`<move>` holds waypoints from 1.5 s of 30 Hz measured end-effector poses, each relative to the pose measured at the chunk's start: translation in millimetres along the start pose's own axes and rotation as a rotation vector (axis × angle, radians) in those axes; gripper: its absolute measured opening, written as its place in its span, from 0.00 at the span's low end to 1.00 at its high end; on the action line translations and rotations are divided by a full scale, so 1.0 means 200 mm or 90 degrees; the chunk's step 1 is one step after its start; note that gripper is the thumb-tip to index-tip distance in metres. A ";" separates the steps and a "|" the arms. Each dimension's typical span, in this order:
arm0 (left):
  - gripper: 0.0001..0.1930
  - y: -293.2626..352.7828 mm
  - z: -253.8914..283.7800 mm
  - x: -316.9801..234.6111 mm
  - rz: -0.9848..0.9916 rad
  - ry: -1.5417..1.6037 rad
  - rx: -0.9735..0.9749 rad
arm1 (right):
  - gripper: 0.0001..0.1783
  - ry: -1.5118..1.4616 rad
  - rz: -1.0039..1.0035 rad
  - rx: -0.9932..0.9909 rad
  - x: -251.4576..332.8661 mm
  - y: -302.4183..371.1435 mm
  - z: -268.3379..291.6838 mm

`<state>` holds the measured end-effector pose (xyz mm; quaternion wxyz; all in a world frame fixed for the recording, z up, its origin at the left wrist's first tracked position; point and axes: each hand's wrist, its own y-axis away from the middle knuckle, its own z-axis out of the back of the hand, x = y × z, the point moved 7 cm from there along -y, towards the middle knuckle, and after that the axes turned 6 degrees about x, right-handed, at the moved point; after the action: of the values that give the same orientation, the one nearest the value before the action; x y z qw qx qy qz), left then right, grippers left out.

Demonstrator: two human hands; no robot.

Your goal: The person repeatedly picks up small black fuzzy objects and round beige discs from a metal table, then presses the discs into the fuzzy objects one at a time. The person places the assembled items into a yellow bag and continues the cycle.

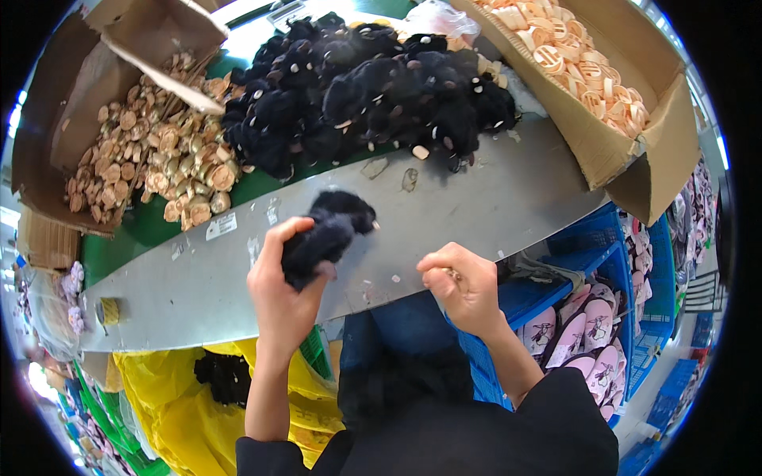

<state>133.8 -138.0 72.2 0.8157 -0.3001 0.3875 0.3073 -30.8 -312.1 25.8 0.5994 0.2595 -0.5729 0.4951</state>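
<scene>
My left hand (279,274) is wrapped round a black furry plush piece (329,234), held above the metal tabletop (373,218). The piece has a small pale tip on its right side and a pinkish bit near my thumb. To the right, over the table's near edge, my right hand (464,287) is closed, its fingers curled in. A tiny goldish bit shows between them, too small to name. Beyond both hands lies a big heap of similar black furry pieces (365,91) with small pale and pinkish parts among them.
A cardboard box (59,103) at far left spills gold rounded parts (171,163). Another box (548,95), far right, holds peach plastic parts (583,67). Below are a yellow bag (171,404) and blue crates (583,238) with pink printed pieces (587,329). A tape roll (107,311) sits left.
</scene>
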 end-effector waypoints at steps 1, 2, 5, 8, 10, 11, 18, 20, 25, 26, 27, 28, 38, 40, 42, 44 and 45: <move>0.25 0.06 0.03 0.00 0.030 0.039 0.015 | 0.13 0.072 0.064 0.018 0.08 -0.04 -0.05; 0.25 0.11 0.05 0.00 0.058 0.085 0.033 | 0.14 0.098 0.114 0.037 0.13 -0.08 -0.11; 0.24 0.26 0.05 0.03 0.181 0.271 0.086 | 0.21 0.156 0.227 0.074 0.27 -0.19 -0.32; 0.22 0.36 0.06 0.05 0.232 0.433 0.076 | 0.15 0.075 0.231 0.171 0.23 -0.20 -0.45; 0.19 0.45 0.09 0.11 0.237 0.434 0.050 | 0.11 -0.033 0.102 0.260 0.20 -0.22 -0.51; 0.18 0.49 0.11 0.13 0.241 0.433 0.034 | 0.09 -0.087 0.039 0.284 0.19 -0.21 -0.54; 0.25 0.67 0.11 0.25 0.292 0.616 -0.187 | 0.09 -0.382 -0.270 0.299 0.07 -0.08 -0.71; 0.33 0.68 0.08 0.28 0.286 0.715 -0.186 | 0.08 -0.410 -0.279 0.284 0.04 -0.07 -0.72; 0.30 0.69 0.02 0.26 0.353 0.797 -0.097 | 0.09 -0.440 -0.322 0.240 -0.04 -0.05 -0.72; 0.30 0.72 0.00 0.28 0.368 0.807 -0.088 | 0.09 -0.420 -0.301 0.256 -0.05 -0.06 -0.71; 0.29 0.74 -0.02 0.30 0.383 0.816 -0.078 | 0.09 -0.414 -0.298 0.256 -0.05 -0.06 -0.71; 0.29 0.75 -0.03 0.32 0.399 0.862 -0.052 | 0.09 -0.408 -0.295 0.257 -0.04 -0.05 -0.72; 0.47 0.73 0.00 0.25 0.287 0.897 -0.069 | 0.13 -0.453 -0.340 0.232 -0.02 -0.04 -0.74; 0.49 0.75 0.00 0.27 0.277 0.789 -0.045 | 0.15 -0.430 -0.320 0.193 -0.01 -0.05 -0.73; 0.31 0.69 -0.02 0.20 0.347 0.612 -0.109 | 0.16 -0.376 -0.283 0.181 0.04 -0.05 -0.73; 0.15 0.72 -0.04 0.24 0.397 0.606 -0.238 | 0.16 -0.361 -0.248 0.185 0.05 -0.03 -0.76; 0.16 0.73 -0.04 0.25 0.383 0.646 -0.273 | 0.16 -0.381 -0.272 0.198 0.05 -0.03 -0.76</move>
<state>49.8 -38.0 -9.5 0.3297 -0.4437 0.7235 0.4135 37.5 -178.2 5.5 0.4493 0.5934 -0.5732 0.3427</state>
